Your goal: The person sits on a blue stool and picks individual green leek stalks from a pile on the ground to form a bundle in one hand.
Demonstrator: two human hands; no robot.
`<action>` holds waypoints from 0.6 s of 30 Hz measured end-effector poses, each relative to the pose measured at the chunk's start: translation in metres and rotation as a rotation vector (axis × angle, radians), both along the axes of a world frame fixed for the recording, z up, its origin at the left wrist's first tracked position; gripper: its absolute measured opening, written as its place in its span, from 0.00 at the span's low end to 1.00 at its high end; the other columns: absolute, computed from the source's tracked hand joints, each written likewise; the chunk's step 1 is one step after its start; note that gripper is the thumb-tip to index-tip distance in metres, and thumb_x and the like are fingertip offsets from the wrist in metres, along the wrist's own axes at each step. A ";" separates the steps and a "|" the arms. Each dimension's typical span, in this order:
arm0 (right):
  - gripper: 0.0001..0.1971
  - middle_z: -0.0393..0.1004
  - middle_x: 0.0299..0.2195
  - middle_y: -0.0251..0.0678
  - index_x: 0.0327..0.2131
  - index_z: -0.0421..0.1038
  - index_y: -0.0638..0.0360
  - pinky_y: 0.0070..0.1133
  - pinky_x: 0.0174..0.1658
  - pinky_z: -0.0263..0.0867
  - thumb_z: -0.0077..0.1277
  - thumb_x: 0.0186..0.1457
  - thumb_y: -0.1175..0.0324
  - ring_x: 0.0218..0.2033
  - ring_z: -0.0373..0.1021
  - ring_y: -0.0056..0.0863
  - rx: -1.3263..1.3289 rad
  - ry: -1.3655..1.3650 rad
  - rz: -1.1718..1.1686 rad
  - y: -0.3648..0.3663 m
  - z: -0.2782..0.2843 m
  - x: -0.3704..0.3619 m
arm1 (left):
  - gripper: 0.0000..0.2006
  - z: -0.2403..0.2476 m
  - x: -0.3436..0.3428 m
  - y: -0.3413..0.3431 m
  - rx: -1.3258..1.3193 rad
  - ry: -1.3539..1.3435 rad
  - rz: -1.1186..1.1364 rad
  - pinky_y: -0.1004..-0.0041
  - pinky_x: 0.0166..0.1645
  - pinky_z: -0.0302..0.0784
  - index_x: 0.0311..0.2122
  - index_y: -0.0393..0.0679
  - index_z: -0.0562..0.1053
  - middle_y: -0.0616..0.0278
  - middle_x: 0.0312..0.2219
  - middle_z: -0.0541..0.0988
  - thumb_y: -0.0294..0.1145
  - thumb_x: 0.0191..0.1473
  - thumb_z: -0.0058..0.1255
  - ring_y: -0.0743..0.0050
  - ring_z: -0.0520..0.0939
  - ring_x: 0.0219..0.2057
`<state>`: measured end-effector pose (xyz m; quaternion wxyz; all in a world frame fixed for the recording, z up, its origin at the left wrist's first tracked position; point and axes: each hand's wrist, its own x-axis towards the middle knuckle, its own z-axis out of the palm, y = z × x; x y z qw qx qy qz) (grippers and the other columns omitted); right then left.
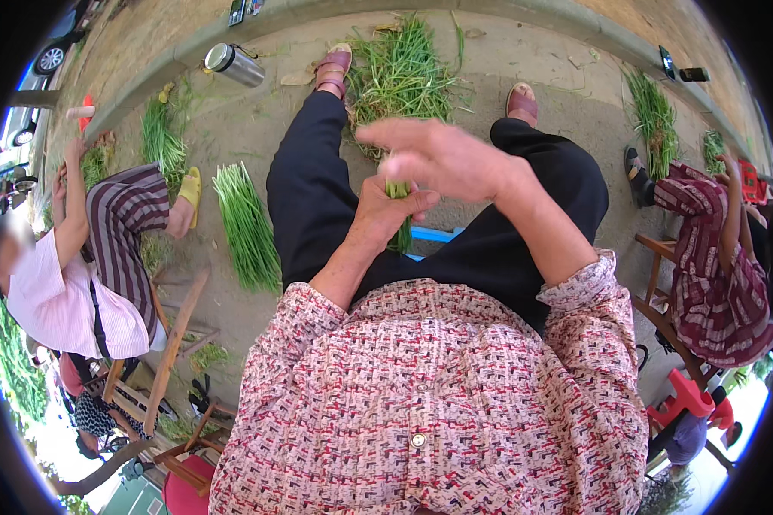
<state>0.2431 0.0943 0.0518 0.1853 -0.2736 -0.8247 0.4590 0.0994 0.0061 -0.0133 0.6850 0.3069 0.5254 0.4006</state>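
My left hand [385,206] is closed round a small bunch of green chives [396,190], held upright between my knees. Just above it, my right hand [447,159] passes over the top of the bunch with its fingers stretched out, blurred by motion. Whether it touches the stalks I cannot tell. A loose, tangled heap of chives [402,73] lies on the ground between my feet. To the left of my leg lies a neat pile of chives [247,225] with its pale ends lined up.
A steel flask [234,64] stands near the kerb [318,15]. At the left sits a person in striped trousers [133,202], with chives [161,133] in front. Another person in dark red patterned clothes [717,266] sits at the right by more chives [653,124]. Wooden chairs [177,352] stand behind.
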 end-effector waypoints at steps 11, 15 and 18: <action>0.33 0.72 0.40 0.35 0.52 0.62 0.63 0.23 0.40 0.65 0.63 0.43 0.63 0.38 0.68 0.22 -0.115 0.126 -0.278 -0.014 -0.022 0.004 | 0.04 0.000 0.007 0.003 0.101 0.172 0.085 0.79 0.21 0.68 0.24 0.38 0.71 0.65 0.17 0.74 0.21 0.46 0.55 0.80 0.73 0.16; 0.25 0.70 0.27 0.32 0.45 0.67 0.64 0.17 0.34 0.64 0.63 0.43 0.66 0.28 0.66 0.17 -0.273 0.091 -0.309 -0.027 -0.027 -0.009 | 0.06 -0.002 0.009 0.001 0.049 0.266 0.126 0.79 0.22 0.68 0.29 0.37 0.72 0.67 0.19 0.75 0.23 0.44 0.57 0.85 0.72 0.18; 0.14 0.69 0.24 0.26 0.37 0.71 0.64 0.14 0.33 0.63 0.59 0.48 0.69 0.28 0.64 0.13 -0.475 0.269 -0.258 -0.025 -0.030 -0.009 | 0.06 -0.006 0.007 -0.001 0.150 0.343 0.042 0.79 0.24 0.70 0.30 0.37 0.73 0.68 0.20 0.75 0.22 0.45 0.57 0.85 0.73 0.20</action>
